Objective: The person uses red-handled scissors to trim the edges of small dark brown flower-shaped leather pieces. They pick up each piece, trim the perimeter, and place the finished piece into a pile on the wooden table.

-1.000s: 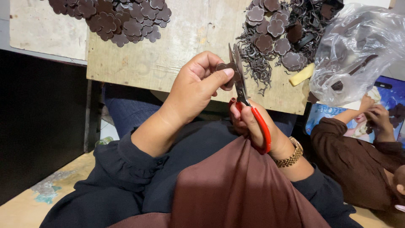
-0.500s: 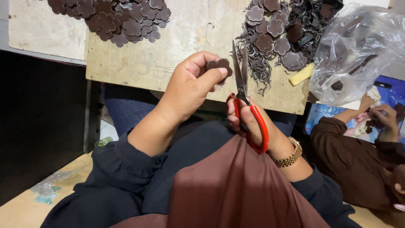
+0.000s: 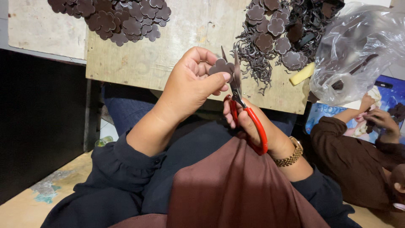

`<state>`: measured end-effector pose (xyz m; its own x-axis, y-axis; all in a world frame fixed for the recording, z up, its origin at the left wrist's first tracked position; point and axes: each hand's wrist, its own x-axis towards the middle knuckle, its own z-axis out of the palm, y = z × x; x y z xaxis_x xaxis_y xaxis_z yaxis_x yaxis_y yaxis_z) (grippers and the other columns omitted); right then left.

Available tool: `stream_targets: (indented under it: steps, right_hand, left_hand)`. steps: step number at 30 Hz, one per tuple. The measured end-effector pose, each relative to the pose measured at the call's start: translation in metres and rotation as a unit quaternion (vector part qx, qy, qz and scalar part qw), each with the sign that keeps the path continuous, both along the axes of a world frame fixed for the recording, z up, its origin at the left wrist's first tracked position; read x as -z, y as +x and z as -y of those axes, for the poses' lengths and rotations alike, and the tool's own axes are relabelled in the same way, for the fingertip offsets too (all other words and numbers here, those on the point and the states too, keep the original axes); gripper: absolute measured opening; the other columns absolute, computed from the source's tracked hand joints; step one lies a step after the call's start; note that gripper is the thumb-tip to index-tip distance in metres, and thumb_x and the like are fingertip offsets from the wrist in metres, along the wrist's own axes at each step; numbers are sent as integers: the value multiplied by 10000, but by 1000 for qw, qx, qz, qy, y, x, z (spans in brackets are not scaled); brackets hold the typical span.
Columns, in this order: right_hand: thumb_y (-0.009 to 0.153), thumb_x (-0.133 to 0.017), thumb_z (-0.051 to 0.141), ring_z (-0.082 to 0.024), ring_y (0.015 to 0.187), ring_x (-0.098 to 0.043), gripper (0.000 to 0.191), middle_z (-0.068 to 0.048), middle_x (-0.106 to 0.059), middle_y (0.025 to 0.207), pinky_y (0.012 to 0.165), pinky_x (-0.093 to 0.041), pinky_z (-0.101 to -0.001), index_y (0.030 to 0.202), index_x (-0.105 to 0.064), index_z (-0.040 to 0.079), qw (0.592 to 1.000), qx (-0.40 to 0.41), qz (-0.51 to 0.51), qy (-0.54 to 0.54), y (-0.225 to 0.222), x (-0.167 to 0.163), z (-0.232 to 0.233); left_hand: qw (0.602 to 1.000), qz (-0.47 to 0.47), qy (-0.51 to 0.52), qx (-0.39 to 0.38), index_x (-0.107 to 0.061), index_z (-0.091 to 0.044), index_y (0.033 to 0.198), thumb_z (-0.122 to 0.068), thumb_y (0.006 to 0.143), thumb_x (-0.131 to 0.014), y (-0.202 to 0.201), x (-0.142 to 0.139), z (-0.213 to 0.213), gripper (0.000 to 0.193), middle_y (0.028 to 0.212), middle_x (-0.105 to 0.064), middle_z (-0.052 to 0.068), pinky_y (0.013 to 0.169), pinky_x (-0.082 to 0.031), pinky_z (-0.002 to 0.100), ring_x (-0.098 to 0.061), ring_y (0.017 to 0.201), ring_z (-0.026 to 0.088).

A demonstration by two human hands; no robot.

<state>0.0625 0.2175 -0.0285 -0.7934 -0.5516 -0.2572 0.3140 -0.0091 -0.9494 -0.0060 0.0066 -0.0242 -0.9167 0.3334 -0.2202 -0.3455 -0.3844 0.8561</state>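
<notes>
Scene: While the person sits over a wooden board (image 3: 168,63), both hands work just in front of its near edge, above the lap.
Left hand (image 3: 190,86): clenched on a dark brown flower-shaped piece (image 3: 221,66), pinched between thumb and fingertips; the piece hangs over the board's near edge, close to the blades.
Right hand (image 3: 253,126): closed through the red handles of the scissors (image 3: 242,103), fingers in the loop, just below the board's near edge.
Scissors: blades point up toward the board and stand slightly parted, touching or just beside the right edge of the flower piece; I cannot tell whether they bite into it.
Wrist: a gold watch (image 3: 291,154) sits on the right wrist, nearer the body than the board.
Far left of the board: a heap of finished brown flower shapes (image 3: 114,17).
Far right of the board: more flower shapes lie mixed with thin curly offcuts (image 3: 257,63), and a pale yellow block (image 3: 301,75) lies at the right edge.
Beyond the board's right edge: a clear plastic bag (image 3: 358,46), crumpled, with dark bits inside.
Lower right of the board: another person's hands (image 3: 375,114), in brown sleeves, hold something small and dark.
</notes>
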Motion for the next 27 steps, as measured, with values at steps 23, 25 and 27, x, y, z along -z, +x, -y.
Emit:
stream_targets:
  steps: [23, 25, 27]
  right_hand:
    - [1023, -477, 610, -66, 692, -291, 516, 53, -355, 792, 585, -278, -218, 1025, -475, 94, 996, -15, 85, -3, 1, -9, -2]
    - [1038, -474, 589, -66, 683, -287, 498, 56, -344, 779, 581, -273, -221, 1021, -477, 91, 996, -13, 86, -6, 1, -7, -1]
    - [1057, -470, 572, -66, 696, -297, 485, 57, -356, 790, 595, -279, -225, 1019, -485, 89, 998, -10, 61, 4, 0, -6, 0]
  left_hand:
    - [1000, -1, 16, 13, -464, -7, 1084, 20, 884, -729, -4, -2, 10, 333, 903, -684, 104, 652, -591, 246, -697, 748, 120]
    - [1000, 6, 11, 14, -465, -6, 1081, 17, 885, -730, -5, -2, 10, 330, 903, -685, 104, 655, -595, 248, -700, 744, 123]
    - [1000, 15, 11, 13, -461, -6, 1076, 13, 887, -729, -6, -1, 10, 328, 906, -687, 103, 657, -601, 250, -703, 739, 126]
